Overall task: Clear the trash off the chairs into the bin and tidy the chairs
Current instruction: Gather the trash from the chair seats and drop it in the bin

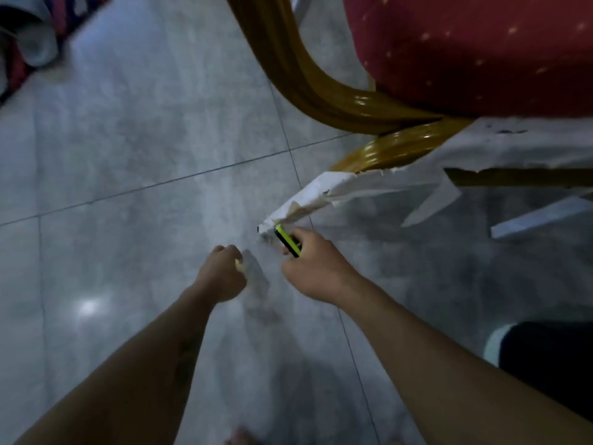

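Observation:
A chair with a red dotted seat [475,49] and a curved golden frame [321,88] fills the upper right. A torn white paper strip [324,191] trails from under the seat down toward my hands. My right hand [311,271] is shut on a small yellow-green and black object [287,240] together with the end of that paper. Just left of it, my left hand [223,276] is a closed fist; something small and pale shows at its fingers, too blurred to name.
Grey floor tiles [144,139] spread below and to the left. More white paper scraps [539,216] lie under the chair at right. A dark object with a pale rim [545,358] sits at the lower right. Dark and red fabric [25,33] bunches at the top left.

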Tool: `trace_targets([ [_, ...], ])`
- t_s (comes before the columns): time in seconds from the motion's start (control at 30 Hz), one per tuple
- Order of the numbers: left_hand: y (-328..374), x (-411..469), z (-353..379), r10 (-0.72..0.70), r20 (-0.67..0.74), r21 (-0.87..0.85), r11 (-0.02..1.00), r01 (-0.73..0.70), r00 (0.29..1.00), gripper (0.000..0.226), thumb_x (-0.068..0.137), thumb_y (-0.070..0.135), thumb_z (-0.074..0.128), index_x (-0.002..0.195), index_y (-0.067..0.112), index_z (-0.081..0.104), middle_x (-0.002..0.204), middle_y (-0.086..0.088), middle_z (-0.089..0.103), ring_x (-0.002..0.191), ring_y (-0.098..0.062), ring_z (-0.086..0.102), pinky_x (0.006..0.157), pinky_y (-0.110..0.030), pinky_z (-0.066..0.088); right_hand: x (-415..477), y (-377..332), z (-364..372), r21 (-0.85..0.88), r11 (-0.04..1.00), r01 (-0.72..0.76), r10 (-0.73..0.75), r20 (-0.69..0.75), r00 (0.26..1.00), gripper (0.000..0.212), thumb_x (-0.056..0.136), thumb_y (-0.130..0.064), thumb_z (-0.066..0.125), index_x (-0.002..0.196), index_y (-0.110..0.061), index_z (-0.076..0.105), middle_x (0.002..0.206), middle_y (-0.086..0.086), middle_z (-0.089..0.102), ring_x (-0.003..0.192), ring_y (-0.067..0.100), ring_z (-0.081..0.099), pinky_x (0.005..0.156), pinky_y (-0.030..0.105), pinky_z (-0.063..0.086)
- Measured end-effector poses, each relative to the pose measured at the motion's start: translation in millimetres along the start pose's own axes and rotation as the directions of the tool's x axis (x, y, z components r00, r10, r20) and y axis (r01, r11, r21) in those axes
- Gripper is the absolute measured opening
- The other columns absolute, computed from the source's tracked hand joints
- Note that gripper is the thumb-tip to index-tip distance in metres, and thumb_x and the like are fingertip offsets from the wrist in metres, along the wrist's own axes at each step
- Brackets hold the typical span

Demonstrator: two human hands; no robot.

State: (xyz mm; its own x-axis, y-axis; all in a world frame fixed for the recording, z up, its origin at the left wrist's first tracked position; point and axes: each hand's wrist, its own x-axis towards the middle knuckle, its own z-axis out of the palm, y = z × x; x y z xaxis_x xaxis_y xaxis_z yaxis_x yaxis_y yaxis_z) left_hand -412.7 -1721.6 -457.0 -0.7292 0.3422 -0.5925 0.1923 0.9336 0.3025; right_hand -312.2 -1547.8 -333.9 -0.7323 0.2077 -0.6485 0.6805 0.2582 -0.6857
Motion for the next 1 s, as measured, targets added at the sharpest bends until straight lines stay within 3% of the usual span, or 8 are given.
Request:
trace_targets([
  [0.13,22.0,-45.9,-39.5,-0.149,-0.14,-0.368,0.926,0.088,0.979,0.024,0.077,0.007,0.065,0.099,0.017,0.065,0.098,-0.012,0.06,0.081,-0.032,0.061,0.062,-0.03,0.046,-47.7,-9.1,-5.4,0.054,0.998,-0.04,0.044,-0.074,0.996,0.016,0.081,-0.019,0.056,0.08,-0.027,0.042,0.079,0.001,0.051,0.066,0.02,0.047,0.055,0.029,0.036],
  [0.2,39.6,-71.0,-62.8,-0.173,-0.083,-0.541,0.835,0.101,0.981,0.021,0.079,0.005,0.066,0.092,0.021,0.065,0.09,-0.011,0.061,0.07,-0.027,0.058,0.057,-0.033,0.051,-73.9,-17.8,-16.2,0.114,0.991,-0.072,0.081,-0.082,0.993,0.018,0.079,-0.021,0.056,0.081,-0.029,0.039,0.08,0.001,0.049,0.068,0.021,0.047,0.056,0.03,0.035],
  [0.27,62.0,-99.2,-87.5,-0.155,-0.004,-0.654,0.748,0.114,0.988,0.021,0.081,0.0,0.067,0.091,0.018,0.066,0.091,-0.012,0.061,0.07,-0.024,0.058,0.067,-0.038,0.055,-102.6,-29.4,-33.4,0.188,0.975,-0.118,0.137,-0.092,0.986,0.02,0.082,-0.024,0.057,0.097,-0.023,0.044,0.086,0.002,0.052,0.075,0.023,0.052,0.058,0.031,0.036],
  [0.37,105.6,-141.9,-120.6,-0.103,0.127,-0.758,0.631,0.164,0.986,0.02,0.082,-0.007,0.066,0.093,0.01,0.065,0.087,-0.014,0.058,0.073,-0.024,0.058,0.061,-0.028,0.056,-143.2,-42.5,-61.5,0.297,0.936,-0.19,0.222,-0.079,0.972,0.028,0.088,-0.02,0.052,0.114,-0.016,0.041,0.093,0.002,0.052,0.079,0.018,0.051,0.063,0.033,0.038],
  [0.43,138.1,-168.9,-139.1,-0.065,0.182,-0.784,0.593,0.185,0.981,0.02,0.083,-0.01,0.063,0.094,0.007,0.064,0.084,-0.014,0.058,0.07,-0.024,0.057,0.055,-0.024,0.055,-165.9,-47.0,-81.3,0.337,0.909,-0.245,0.291,-0.093,0.952,0.033,0.089,-0.02,0.05,0.118,-0.015,0.038,0.105,0.005,0.053,0.087,0.019,0.052,0.069,0.034,0.038],
  [0.57,213.2,-225.5,-163.7,0.079,0.271,-0.785,0.594,0.174,0.959,0.019,0.075,-0.004,0.068,0.087,0.01,0.067,0.084,-0.015,0.059,0.075,-0.027,0.058,0.069,-0.033,0.05,-223.2,-35.0,-127.4,0.396,0.863,-0.313,0.413,-0.198,0.889,0.055,0.08,-0.026,0.062,0.127,-0.016,0.034,0.122,0.011,0.053,0.108,0.03,0.056,0.081,0.034,0.039],
  [0.8,327.4,-289.3,-145.8,0.195,0.301,-0.712,0.697,0.084,0.933,0.022,0.082,-0.006,0.062,0.086,0.016,0.067,0.09,-0.014,0.063,0.084,-0.03,0.06,0.08,-0.039,0.049,-332.0,29.7,-180.1,0.463,0.825,-0.324,0.531,-0.438,0.726,0.056,0.077,-0.024,0.077,0.123,-0.008,0.049,0.097,0.006,0.064,0.096,0.027,0.064,0.078,0.033,0.049],
  [1.0,408.8,-330.6,-60.8,0.183,0.375,-0.702,0.696,0.15,0.909,0.019,0.088,0.004,0.064,0.075,0.017,0.064,0.08,-0.009,0.061,0.082,-0.027,0.058,0.084,-0.039,0.05,-372.9,119.4,-204.7,0.551,0.704,-0.448,0.67,-0.306,0.676,0.084,0.062,-0.048,0.073,0.133,-0.014,0.044,0.09,0.008,0.061,0.082,0.032,0.066,0.063,0.036,0.052],
])
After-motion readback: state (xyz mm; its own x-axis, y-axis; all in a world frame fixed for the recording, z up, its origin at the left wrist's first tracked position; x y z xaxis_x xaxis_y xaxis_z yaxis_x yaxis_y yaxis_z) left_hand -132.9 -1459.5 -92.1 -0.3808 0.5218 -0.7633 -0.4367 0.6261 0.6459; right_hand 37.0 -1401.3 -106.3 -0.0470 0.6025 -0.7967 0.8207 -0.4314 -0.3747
